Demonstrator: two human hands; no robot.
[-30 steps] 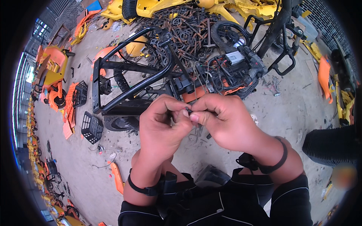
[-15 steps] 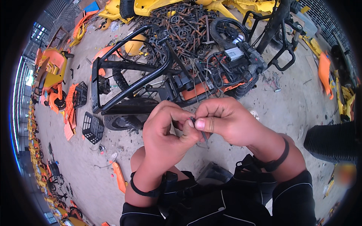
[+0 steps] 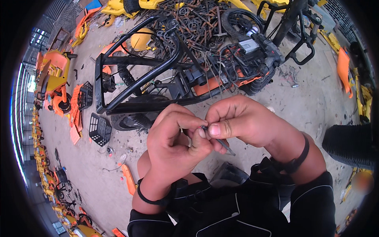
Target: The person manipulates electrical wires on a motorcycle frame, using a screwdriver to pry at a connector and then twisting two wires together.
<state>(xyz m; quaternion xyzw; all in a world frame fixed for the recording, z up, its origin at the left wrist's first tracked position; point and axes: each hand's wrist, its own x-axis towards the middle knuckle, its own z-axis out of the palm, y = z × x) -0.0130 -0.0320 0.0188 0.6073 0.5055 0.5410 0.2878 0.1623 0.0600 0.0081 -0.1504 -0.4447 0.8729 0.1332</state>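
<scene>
My left hand (image 3: 169,138) and my right hand (image 3: 242,120) meet in front of my chest. Thumbs and fingertips of both pinch a thin dark strip, perhaps a cable end (image 3: 226,147), whose tail sticks out below the right fingers. Most of that piece is covered by the fingers, so its exact kind cannot be told. Just beyond the hands lies a stripped vehicle with a black tubular frame (image 3: 136,105), exposed wiring and a small silver box (image 3: 248,46). Neither hand touches it.
A heap of rusty metal parts (image 3: 193,23) lies behind the vehicle. Black crates (image 3: 99,129) and orange panels (image 3: 75,114) are on the left. At the right stands a ribbed black stack (image 3: 347,146), and another orange panel (image 3: 344,71) lies farther off.
The strip's tail has swung toward the right and shows more of its length. Both hands keep their pinch. The view has shifted slightly.
</scene>
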